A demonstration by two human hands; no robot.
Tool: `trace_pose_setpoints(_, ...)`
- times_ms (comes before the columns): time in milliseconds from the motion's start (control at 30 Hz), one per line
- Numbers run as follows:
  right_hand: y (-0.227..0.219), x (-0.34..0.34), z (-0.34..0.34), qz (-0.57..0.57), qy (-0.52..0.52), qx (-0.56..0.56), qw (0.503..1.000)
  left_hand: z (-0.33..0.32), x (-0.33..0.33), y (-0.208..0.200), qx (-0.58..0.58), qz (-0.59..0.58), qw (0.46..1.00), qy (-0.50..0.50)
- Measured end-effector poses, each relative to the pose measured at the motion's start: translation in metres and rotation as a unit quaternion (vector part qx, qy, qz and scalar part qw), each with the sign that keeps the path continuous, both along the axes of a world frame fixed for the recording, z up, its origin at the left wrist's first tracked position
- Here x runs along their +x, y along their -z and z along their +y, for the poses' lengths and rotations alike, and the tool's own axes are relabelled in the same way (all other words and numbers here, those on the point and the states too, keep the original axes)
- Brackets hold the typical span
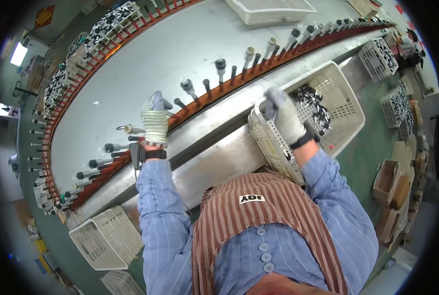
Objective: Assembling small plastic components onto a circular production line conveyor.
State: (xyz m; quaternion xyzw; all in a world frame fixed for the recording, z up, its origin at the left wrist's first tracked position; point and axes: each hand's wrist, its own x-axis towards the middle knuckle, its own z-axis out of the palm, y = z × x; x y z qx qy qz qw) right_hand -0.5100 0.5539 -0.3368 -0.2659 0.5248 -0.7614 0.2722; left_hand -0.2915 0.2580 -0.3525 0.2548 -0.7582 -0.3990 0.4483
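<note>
My left hand (155,118), in a striped white glove with grey fingertips, is over the rail of upright spindles (199,104). Its fingers are curled together beside a spindle; whatever they hold is hidden. At the left side of a white plastic crate (346,93), my right hand (284,117), gloved alike, has its fingers drawn together; I cannot make out anything in them. Small black, white and silvery parts (312,105) lie loose in that crate. Grey-and-black cylindrical parts (221,69) stand on spindles to the right of my left hand, and more stand to its left (97,162).
The orange-edged rail loops round a wide grey tabletop (126,88). A white tray (273,14) sits at its far side. Another white crate (108,238) stands at lower left. Filled crates (378,59) and cardboard boxes (387,182) line the right. A person (410,46) is at far right.
</note>
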Motion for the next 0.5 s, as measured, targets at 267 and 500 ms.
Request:
trace_pose_setpoints(267,-0.074,-0.103,-0.102,0.232,0.236,-0.162,0.93,0.001,0.034,0.001,0.016,0.057,0.993,-0.107)
trace_pose_setpoints(500,-0.034,-0.068,-0.152,0.413,0.173,0.078,0.891,-0.01,0.095,0.011,0.071,0.101,0.977,-0.173)
